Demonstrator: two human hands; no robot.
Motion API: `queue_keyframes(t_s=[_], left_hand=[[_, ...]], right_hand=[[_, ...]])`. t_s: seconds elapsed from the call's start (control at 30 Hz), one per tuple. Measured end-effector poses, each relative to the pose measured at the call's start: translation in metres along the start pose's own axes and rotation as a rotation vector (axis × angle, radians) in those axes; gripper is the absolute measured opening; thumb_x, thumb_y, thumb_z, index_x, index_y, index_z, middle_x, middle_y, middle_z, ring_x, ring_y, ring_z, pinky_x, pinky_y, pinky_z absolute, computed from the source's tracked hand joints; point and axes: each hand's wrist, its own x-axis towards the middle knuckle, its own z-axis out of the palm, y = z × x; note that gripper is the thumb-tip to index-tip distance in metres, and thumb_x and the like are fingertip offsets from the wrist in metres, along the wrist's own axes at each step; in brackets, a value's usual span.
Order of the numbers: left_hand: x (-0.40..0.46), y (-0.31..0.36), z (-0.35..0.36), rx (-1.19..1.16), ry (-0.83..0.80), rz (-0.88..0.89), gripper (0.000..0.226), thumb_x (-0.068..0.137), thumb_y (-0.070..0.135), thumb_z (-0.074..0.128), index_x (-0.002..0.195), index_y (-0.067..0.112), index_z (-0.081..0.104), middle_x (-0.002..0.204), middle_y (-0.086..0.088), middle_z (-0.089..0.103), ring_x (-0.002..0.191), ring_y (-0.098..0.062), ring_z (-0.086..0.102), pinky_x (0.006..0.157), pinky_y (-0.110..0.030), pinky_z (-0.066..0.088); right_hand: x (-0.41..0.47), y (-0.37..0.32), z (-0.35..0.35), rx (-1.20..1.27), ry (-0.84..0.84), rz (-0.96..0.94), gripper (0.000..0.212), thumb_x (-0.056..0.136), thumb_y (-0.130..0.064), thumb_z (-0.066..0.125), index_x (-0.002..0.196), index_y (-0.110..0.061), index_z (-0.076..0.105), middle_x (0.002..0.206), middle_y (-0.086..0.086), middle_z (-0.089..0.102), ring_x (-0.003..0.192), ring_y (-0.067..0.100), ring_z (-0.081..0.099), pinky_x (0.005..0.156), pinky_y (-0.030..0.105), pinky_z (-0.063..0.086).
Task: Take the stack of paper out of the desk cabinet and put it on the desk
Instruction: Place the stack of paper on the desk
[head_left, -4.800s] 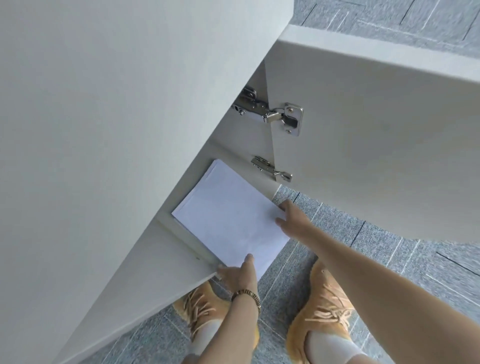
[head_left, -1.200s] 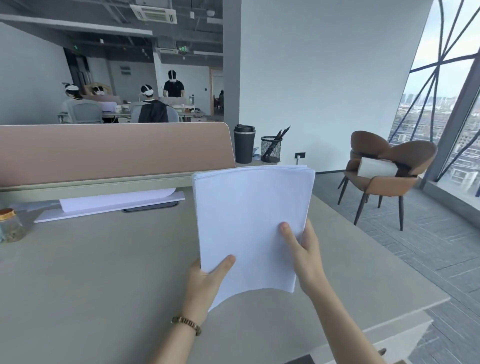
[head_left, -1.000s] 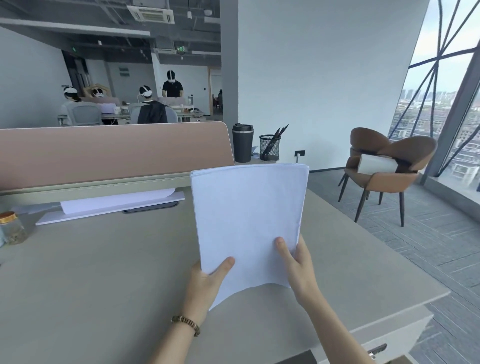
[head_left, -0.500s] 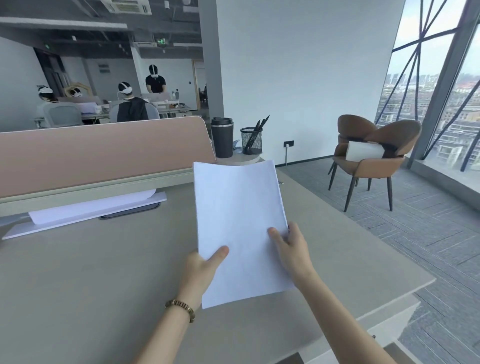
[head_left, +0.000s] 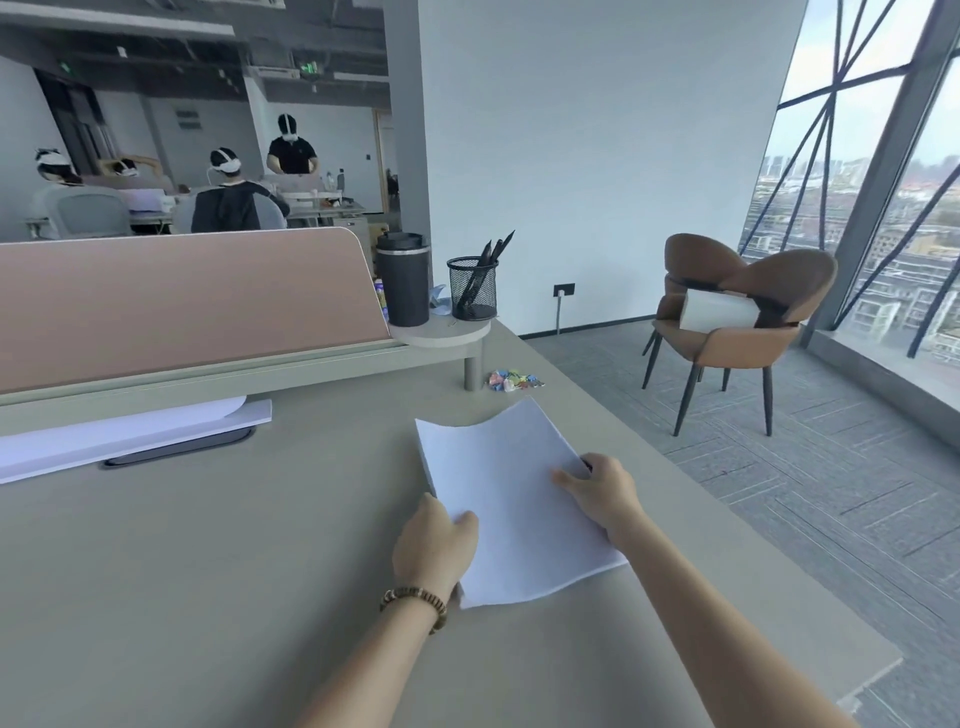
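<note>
The white stack of paper (head_left: 511, 496) lies low over the beige desk (head_left: 234, 545), its far edge curled up a little. My left hand (head_left: 434, 545), with a bead bracelet on the wrist, grips the stack's near left edge, thumb on top. My right hand (head_left: 600, 491) holds the right edge, fingers on the top sheet. The desk cabinet is out of view.
A pink divider panel (head_left: 182, 306) runs along the back. Below it lie a white board (head_left: 130, 431) and a dark tablet (head_left: 176, 452). A black mug (head_left: 403, 278) and mesh pen cup (head_left: 472, 288) stand on a round shelf. Coloured bits (head_left: 511, 379) lie beyond the paper. The desk edge (head_left: 727, 514) is at right; a brown chair (head_left: 737, 317) stands beyond.
The stack came out of the cabinet and was held upright over the desk. Both hands have since lowered and tilted it down flat toward the desk surface.
</note>
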Motion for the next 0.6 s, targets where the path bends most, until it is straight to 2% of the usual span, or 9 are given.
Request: queue_keyframes(t_s=[0.1,0.2,0.33,0.47,0.6], left_hand=[[0.019,0.008,0.022,0.193,0.103,0.083,0.036,0.086,0.022,0.049,0.115,0.001,0.049,0.086,-0.007,0.070,0.083,-0.034,0.066,0.085,-0.042,0.051],[0.041,0.009,0.045,0.325,0.178,0.128,0.054,0.085,0.027,0.044,0.130,-0.002,0.044,0.093,-0.007,0.074,0.087,-0.032,0.066,0.093,-0.043,0.043],[0.064,0.014,0.066,0.413,0.225,0.186,0.054,0.086,0.030,0.041,0.130,-0.001,0.046,0.098,-0.007,0.075,0.090,-0.030,0.067,0.090,-0.040,0.040],[0.076,0.024,0.073,0.503,0.224,0.191,0.053,0.088,0.032,0.043,0.131,0.001,0.048,0.111,-0.006,0.072,0.105,-0.029,0.062,0.092,-0.042,0.039],[0.075,0.024,0.074,0.601,0.241,0.155,0.043,0.087,0.040,0.046,0.112,0.009,0.062,0.110,-0.006,0.065,0.108,-0.029,0.053,0.085,-0.042,0.037]], right_hand=[[0.027,0.003,-0.006,-0.063,-0.004,-0.018,0.034,0.088,-0.034,0.068,0.115,-0.014,0.065,0.099,0.004,0.066,0.089,0.024,0.059,0.073,0.029,0.043],[0.051,0.004,-0.011,-0.183,-0.047,-0.024,0.044,0.088,-0.040,0.065,0.122,-0.012,0.063,0.110,0.008,0.068,0.093,0.025,0.057,0.076,0.031,0.044],[0.076,0.003,-0.013,-0.364,-0.037,-0.043,0.055,0.084,-0.050,0.063,0.127,-0.016,0.058,0.126,0.009,0.065,0.119,0.030,0.060,0.089,0.037,0.048],[0.094,0.002,-0.013,-0.461,-0.027,-0.050,0.058,0.084,-0.055,0.061,0.126,-0.014,0.057,0.129,0.013,0.061,0.126,0.032,0.055,0.097,0.038,0.045],[0.100,0.007,-0.012,-0.666,0.018,-0.074,0.065,0.084,-0.065,0.053,0.125,-0.014,0.061,0.133,0.013,0.054,0.132,0.035,0.044,0.109,0.043,0.036]])
